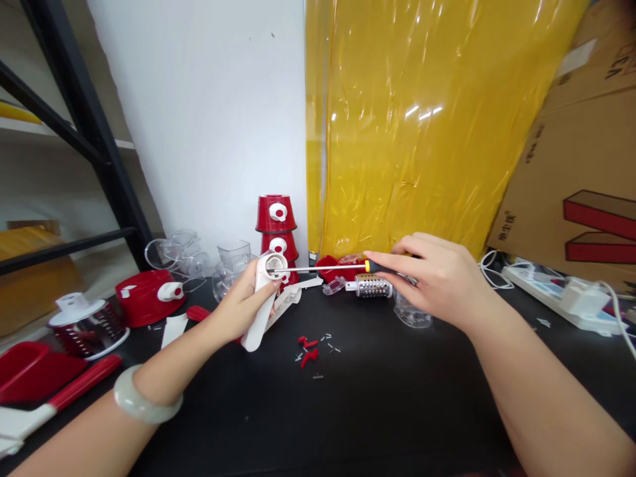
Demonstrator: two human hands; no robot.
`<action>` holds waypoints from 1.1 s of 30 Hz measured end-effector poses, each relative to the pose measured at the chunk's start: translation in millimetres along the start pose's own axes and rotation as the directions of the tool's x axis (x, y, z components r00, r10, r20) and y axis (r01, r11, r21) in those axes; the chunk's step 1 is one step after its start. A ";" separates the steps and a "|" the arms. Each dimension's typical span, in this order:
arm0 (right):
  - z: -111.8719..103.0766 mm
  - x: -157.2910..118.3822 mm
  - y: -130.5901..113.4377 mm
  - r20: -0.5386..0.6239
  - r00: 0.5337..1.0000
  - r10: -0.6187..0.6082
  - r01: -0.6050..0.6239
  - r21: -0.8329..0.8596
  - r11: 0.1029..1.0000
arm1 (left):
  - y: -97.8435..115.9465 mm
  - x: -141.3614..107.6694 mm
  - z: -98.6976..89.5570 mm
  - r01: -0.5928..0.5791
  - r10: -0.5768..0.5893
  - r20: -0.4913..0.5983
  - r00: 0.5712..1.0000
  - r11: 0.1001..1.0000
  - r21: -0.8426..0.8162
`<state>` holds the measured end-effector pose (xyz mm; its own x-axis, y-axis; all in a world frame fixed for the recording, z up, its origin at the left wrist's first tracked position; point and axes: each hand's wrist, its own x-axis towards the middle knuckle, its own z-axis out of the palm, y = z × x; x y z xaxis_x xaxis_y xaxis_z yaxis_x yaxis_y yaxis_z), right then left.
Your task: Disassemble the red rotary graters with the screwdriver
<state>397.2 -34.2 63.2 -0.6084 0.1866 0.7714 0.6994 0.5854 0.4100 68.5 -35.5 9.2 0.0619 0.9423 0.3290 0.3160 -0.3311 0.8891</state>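
"What's in hand above the black tabletop (392, 404)?"

"Screw work, I judge: my right hand (440, 281) grips a steel-shafted screwdriver with a black-and-yellow handle (338, 267), its tip at the round opening (276, 263) of the long white plastic part (259, 321) in my left hand's (241, 308) grasp."

"Next?"

"Probably a steady, aligned twist."

"The part?"

"Tilted, smooth, round-ended, before stacked red housings (275, 215)."

Black table (377, 411); small red pieces (311, 358) near screws (337, 350); 1 red housing (145, 305); 1 power strip (546, 295).
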 end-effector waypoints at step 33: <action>-1.4 0.3 -1.6 -0.001 1.000 -0.019 0.019 -0.059 0.998 | -5.1 1.2 -2.0 0.024 -0.023 -0.012 1.000 0.998 0.054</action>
<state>396.4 -36.1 63.5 -0.6214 0.1748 0.7637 0.7087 0.5411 0.4528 65.1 -32.9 5.7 0.0428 0.9491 0.3119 0.3684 -0.3052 0.8781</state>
